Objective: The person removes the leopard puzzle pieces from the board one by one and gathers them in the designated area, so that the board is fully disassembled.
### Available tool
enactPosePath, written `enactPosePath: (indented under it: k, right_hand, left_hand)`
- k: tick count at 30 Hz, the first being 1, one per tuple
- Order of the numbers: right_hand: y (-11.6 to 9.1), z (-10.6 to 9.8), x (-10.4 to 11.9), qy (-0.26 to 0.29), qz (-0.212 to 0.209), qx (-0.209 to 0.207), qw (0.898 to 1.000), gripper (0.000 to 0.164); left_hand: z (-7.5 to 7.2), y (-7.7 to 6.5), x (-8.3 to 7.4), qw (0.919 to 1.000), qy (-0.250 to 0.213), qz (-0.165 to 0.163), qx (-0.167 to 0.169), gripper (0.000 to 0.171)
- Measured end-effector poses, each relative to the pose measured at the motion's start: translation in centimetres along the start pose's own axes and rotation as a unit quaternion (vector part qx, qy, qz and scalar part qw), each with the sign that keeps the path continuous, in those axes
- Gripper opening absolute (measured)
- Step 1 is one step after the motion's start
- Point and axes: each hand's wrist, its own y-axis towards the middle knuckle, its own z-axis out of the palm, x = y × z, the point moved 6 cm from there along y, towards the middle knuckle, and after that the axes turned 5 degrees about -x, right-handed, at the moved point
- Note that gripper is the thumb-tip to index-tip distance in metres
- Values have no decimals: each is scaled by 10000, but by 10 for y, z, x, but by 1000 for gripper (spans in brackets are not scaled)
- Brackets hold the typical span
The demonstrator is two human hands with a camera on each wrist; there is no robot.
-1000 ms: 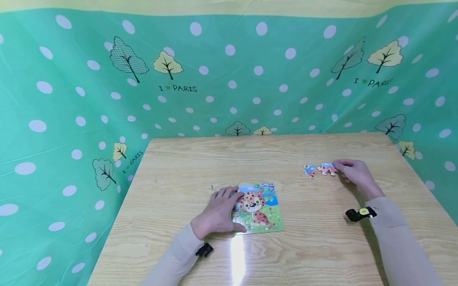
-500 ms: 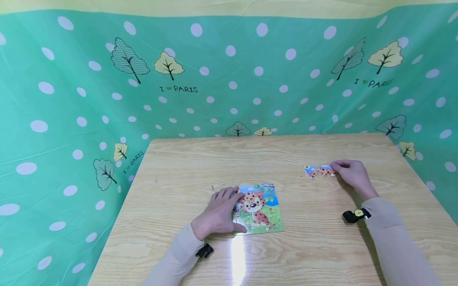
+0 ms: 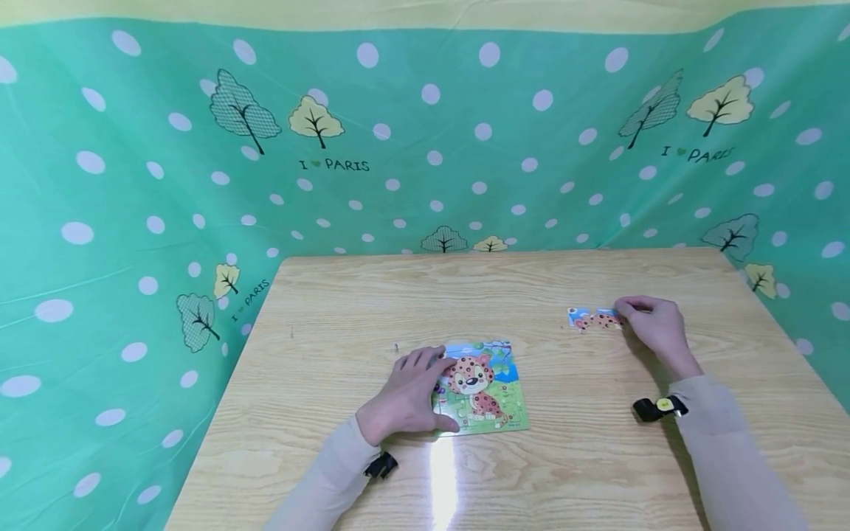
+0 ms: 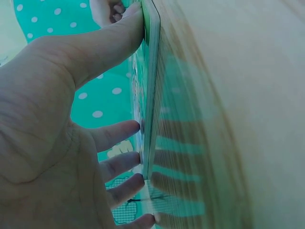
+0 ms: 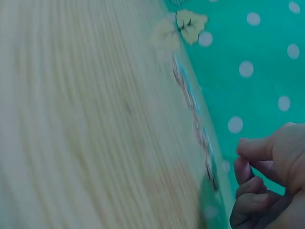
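An almost square leopard jigsaw puzzle [image 3: 486, 394] lies flat on the wooden table in the head view. My left hand [image 3: 408, 391] rests along its left side, fingers and thumb spread; the left wrist view shows its fingers [image 4: 120, 163] and thumb meeting the puzzle's edge [image 4: 151, 90]. Farther back on the right is a short strip of joined puzzle pieces [image 3: 598, 320]. Over its right end is my right hand [image 3: 657, 324]. In the right wrist view the thumb and curled fingers come together slightly above the table, and no piece shows between them.
The wooden table [image 3: 319, 317] reaches back to a green dotted cloth [image 3: 398, 169], which also hangs on both sides. A small dark mark [image 3: 396, 346] lies on the table behind my left hand. A bright reflection [image 3: 443, 479] crosses the table in front of the puzzle.
My right hand has shifted slightly left, and the two groups of puzzle pieces that stood apart one second ago now meet as one strip. The left hand stays in place on the puzzle.
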Motion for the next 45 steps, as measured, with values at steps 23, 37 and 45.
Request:
enactPosePath:
  k: [23,37,45]
  right_hand:
    - [-72,85,74,216,-1739,867,9807,28]
    - [-102,124,109,-461,-2878,1863,9383,28]
    - [-111,127,119,-860,-3086,2125,9232,47]
  left_hand:
    - [2,-3,-1,10000,-28,-1,39,108]
    - [2,-1,-1,9999,-119,-1,-52,106]
    - [1,-2,-2,9999,-143,-34,-47,106]
